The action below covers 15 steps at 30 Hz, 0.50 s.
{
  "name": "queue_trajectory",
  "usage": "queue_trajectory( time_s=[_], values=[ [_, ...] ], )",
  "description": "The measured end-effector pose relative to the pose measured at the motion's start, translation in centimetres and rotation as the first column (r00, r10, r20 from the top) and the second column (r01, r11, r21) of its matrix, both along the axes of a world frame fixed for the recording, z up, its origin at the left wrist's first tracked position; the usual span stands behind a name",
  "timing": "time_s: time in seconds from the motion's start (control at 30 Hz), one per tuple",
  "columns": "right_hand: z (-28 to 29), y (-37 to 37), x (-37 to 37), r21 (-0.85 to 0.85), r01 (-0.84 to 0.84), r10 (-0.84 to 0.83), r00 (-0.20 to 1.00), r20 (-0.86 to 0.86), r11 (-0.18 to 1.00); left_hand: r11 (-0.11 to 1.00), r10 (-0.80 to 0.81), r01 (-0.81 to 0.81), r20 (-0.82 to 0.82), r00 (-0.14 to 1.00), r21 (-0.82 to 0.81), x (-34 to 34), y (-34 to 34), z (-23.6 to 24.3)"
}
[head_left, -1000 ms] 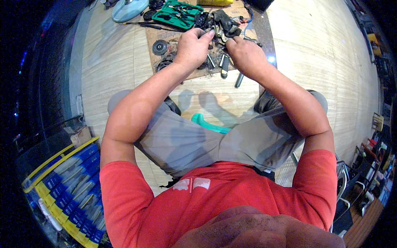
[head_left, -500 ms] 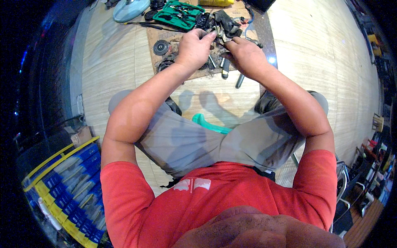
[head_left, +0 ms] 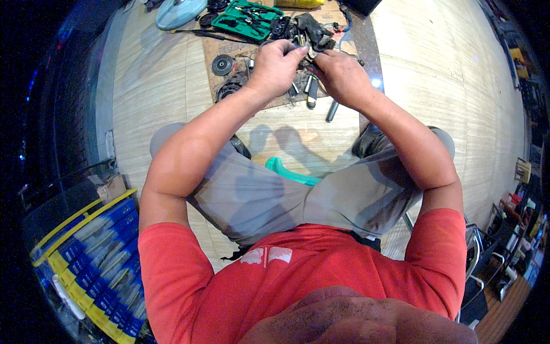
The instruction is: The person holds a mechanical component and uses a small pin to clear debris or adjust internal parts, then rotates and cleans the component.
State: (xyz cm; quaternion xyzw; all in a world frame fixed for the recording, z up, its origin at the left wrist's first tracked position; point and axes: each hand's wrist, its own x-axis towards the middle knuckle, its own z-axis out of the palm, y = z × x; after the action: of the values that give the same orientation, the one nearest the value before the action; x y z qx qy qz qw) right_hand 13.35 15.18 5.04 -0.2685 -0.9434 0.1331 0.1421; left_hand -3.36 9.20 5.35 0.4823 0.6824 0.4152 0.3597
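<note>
Both hands meet over a stained cardboard sheet (head_left: 243,53) on the floor. My left hand (head_left: 275,70) is closed, thumb and forefinger pinched at a small shiny metal part (head_left: 311,53). From the other side, my right hand (head_left: 342,77) grips the same part with curled fingers. Its exact kind is too small to tell, and its lower side is hidden by the fingers. Just beyond my fingertips lies a dark greasy rag or glove (head_left: 314,30). A black-and-yellow handled tool (head_left: 312,94) lies under the gap between my wrists, with a dark metal tube (head_left: 332,110) to its right.
A green tool tray (head_left: 247,18) holds several black tools. Left on the cardboard are a black round disc (head_left: 222,65) and a dark coiled part (head_left: 229,90). A pale blue round lid (head_left: 180,12) is far left. A green plastic stool edge (head_left: 289,173) shows between my knees.
My left hand has shifted slightly right, bringing its thumb tip onto the metal part near my right fingers. My right hand has barely moved.
</note>
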Motion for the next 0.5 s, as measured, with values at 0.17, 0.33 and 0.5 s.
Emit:
queue_trajectory(
  time_s=[0.17, 0.33, 0.5],
  values=[
    [0.6, -0.7, 0.0, -0.018, 0.042, -0.043, 0.998, -0.049, 0.999, 0.999, -0.033, 0.033, -0.067, 0.997, 0.0, 0.5, -0.5, 0.5],
    [0.8, -0.8, -0.4, -0.03, 0.0, -0.003, 0.993, -0.117, 1.0, 0.995, 0.007, 0.01, -0.164, 0.986, 0.101, 0.5, -0.9, 0.5],
    [-1.1, 0.5, 0.7, -0.001, -0.03, 0.029, 0.988, -0.151, 1.0, 0.984, -0.092, 0.122, -0.212, 0.973, 0.131, 0.6, 0.3, -1.4]
  ],
)
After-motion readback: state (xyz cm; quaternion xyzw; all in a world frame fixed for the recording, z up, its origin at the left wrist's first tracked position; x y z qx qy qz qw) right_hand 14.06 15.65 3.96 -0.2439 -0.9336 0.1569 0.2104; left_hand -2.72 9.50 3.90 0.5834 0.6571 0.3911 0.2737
